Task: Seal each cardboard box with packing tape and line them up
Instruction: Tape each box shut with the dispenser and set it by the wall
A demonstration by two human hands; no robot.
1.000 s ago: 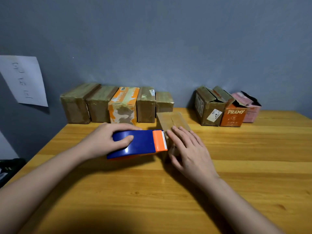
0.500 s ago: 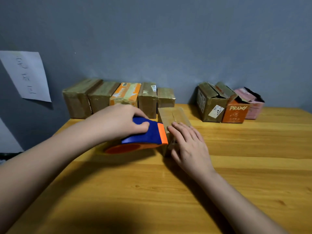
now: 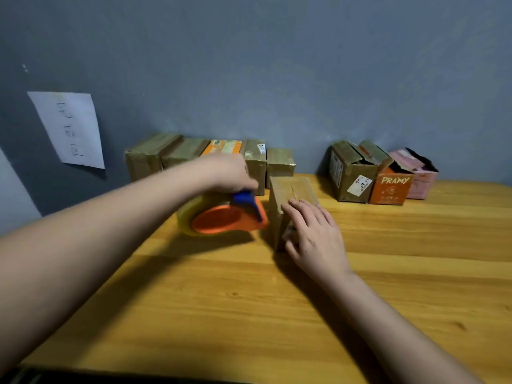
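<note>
A small brown cardboard box (image 3: pixel 293 191) stands mid-table with its top flaps closed along a seam. My right hand (image 3: pixel 313 234) rests flat on its near top and front, fingers straight. My left hand (image 3: pixel 230 173) grips the blue handle of an orange tape dispenser (image 3: pixel 221 220), which is tilted on its side with its cutter end against the box's left face. A clear tape roll sits on the dispenser. Behind stands a row of several taped boxes (image 3: pixel 194 155) against the wall.
At the back right stand three boxes with open flaps: a brown box (image 3: pixel 352 173), an orange PRAMY box (image 3: pixel 390 187) and a pink box (image 3: pixel 421 176). A paper sheet (image 3: pixel 69 128) hangs on the grey wall. The wooden table (image 3: pixel 249 314) stretches toward me.
My left hand has lifted and rolled the dispenser so its orange side now faces me, moving it up along the box's left face. My right hand stays on the box.
</note>
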